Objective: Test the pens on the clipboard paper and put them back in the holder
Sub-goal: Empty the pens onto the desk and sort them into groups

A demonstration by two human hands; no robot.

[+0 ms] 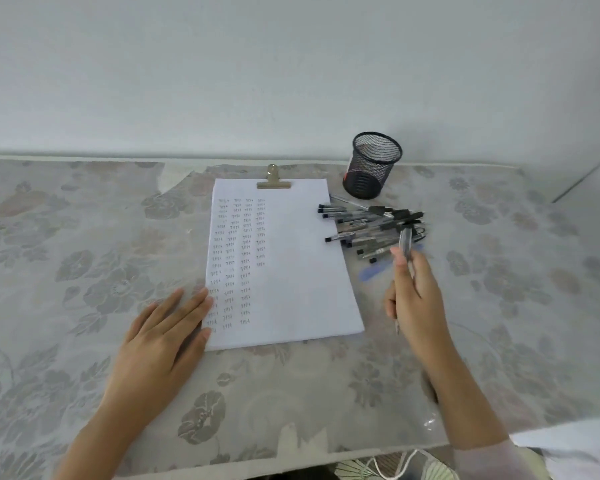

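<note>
The black mesh holder [373, 164] stands upright on the surface [84, 237], showing only mesh and a red label. A pile of pens [368, 225] lies between the holder and the right hand [416, 299], which pinches one pen [405, 241]. The left hand [163, 330] lies flat, fingers straight, on the clipped paper's [291, 265] left edge.

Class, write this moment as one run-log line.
left hand: flat on paper edge | right hand: holds pen near pen pile | mesh holder: upright beyond pile
</note>
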